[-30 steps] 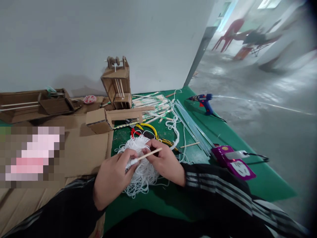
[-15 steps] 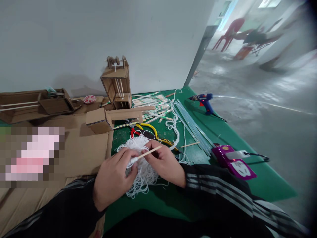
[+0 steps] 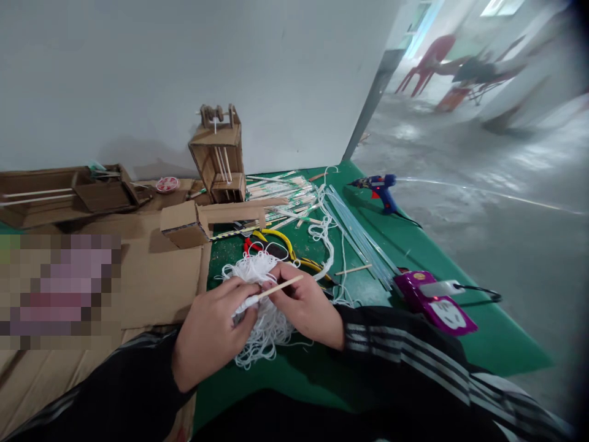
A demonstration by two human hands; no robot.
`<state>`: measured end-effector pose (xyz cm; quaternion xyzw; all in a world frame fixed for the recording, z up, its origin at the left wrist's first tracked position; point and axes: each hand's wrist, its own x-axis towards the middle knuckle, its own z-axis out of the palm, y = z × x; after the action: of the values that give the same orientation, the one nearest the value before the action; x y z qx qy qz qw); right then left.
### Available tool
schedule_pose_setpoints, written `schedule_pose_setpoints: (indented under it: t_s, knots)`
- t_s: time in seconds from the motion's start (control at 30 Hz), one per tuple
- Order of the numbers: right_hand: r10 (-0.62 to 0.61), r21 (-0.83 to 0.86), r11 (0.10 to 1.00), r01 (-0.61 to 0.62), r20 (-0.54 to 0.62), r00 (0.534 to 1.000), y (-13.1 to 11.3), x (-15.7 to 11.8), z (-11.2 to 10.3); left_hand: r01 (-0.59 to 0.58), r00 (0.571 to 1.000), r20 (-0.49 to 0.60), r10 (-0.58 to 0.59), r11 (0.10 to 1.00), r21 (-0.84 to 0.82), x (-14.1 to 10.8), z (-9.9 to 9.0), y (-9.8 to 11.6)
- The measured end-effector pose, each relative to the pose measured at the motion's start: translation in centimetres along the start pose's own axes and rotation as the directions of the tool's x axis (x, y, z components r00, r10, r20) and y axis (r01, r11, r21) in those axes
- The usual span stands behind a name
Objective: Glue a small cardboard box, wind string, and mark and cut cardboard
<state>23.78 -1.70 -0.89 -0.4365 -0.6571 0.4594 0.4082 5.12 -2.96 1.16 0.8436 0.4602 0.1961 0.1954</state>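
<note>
A thin wooden stick (image 3: 281,286) slants up to the right between my hands, its lower end wrapped in white string (image 3: 248,302). My left hand (image 3: 214,331) is closed around that wrapped end. My right hand (image 3: 306,304) is closed in a pinch close beside the stick's bare part; what its fingertips hold is too small to make out. Beneath both hands lies a loose heap of white string (image 3: 269,337) on the green table (image 3: 257,393).
Pliers with yellow handles (image 3: 283,238) lie beyond the string. Cardboard constructions (image 3: 216,153) stand at the wall. Bundled sticks (image 3: 285,193), clear glue sticks (image 3: 356,230), a blue glue gun (image 3: 384,191) and a purple power strip (image 3: 435,301) are farther right.
The stick has shifted very slightly right and down, and a little more of its wrapped end shows. Both hands keep nearly the same place.
</note>
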Motion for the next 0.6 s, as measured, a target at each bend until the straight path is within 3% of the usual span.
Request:
schedule_pose_setpoints:
  t_s: [0.1,0.23,0.6]
  knots:
    - [0.001,-0.021,1.0,-0.002,-0.003,1.0,0.0,-0.1,0.1,0.037,0.998,0.063,-0.032,0.996,-0.079,0.1,-0.4,0.3]
    - [-0.006,-0.036,0.999,0.006,0.019,1.0,0.0,-0.2,0.3,0.009,0.995,0.102,0.011,0.98,-0.199,0.2,-0.7,0.6]
    - [0.047,0.108,0.992,-0.06,0.119,0.992,-0.1,-0.2,-0.2,-0.124,0.981,0.078,0.177,0.885,-0.449,0.0,-1.4,1.1]
